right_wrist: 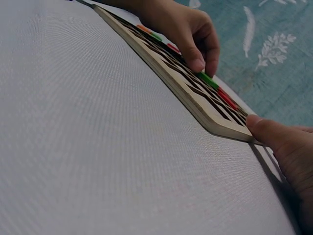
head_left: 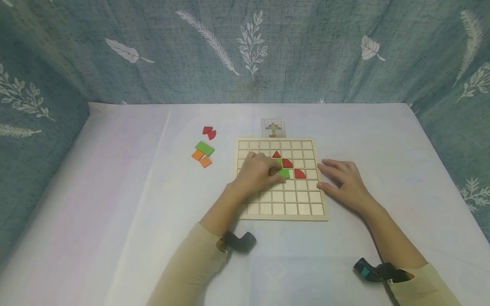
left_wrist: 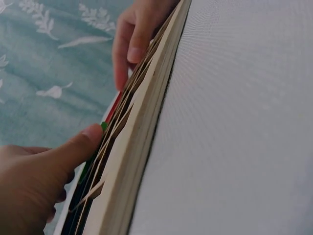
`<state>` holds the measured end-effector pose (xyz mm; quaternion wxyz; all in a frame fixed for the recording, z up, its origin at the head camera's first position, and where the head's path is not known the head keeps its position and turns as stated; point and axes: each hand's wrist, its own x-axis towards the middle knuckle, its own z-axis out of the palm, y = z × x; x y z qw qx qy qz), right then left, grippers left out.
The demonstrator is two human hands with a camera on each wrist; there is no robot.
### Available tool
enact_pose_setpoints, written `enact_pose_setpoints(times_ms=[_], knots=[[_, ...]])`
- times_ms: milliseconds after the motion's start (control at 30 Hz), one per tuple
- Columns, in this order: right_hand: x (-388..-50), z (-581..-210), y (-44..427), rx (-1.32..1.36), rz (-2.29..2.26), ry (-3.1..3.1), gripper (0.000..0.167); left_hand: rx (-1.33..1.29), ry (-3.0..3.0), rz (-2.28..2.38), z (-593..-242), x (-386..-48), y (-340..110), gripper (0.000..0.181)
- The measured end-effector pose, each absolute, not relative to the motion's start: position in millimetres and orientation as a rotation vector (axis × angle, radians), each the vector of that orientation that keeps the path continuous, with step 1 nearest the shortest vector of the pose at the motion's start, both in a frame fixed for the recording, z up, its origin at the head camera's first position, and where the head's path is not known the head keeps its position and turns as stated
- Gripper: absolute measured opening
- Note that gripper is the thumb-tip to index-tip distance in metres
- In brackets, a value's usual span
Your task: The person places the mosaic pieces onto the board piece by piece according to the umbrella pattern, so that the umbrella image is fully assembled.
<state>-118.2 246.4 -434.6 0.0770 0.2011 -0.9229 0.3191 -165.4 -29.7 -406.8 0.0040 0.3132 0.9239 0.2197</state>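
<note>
A square wooden grid board [head_left: 283, 217] lies flat on the table. Over its middle, my left hand [head_left: 254, 173] pinches a green tile [head_left: 284, 173] between thumb and fingers, down at the grid. Just above that tile, another green piece [head_left: 278, 161] shows partly behind the fingers. A red triangle [head_left: 276, 154] and two red quarter-round pieces, an upper one [head_left: 287, 163] and a lower one [head_left: 300, 174], sit in nearby cells. My right hand [head_left: 344, 183] rests at the board's right edge, thumb and fingertips touching the rim, fingers relaxed. The left palm hides some cells.
Left of the board lie loose pieces: two red ones [head_left: 212, 134], a green rectangle [head_left: 204, 148] and two orange squares [head_left: 205, 162]. A small card with a printed pattern [head_left: 273, 127] lies behind the board. A leaf-patterned curtain [head_left: 160, 80] hangs at the table's back edge.
</note>
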Motion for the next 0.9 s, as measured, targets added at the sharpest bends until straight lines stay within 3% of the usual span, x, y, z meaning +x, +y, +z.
enact_pose_setpoints(times_ms=[900], knots=[[-117.5,-432.1,246.7,0.586,0.977,-2.784,0.052,0.885,2.895,0.784,-408.1,-160.7,-17.0,0.026]])
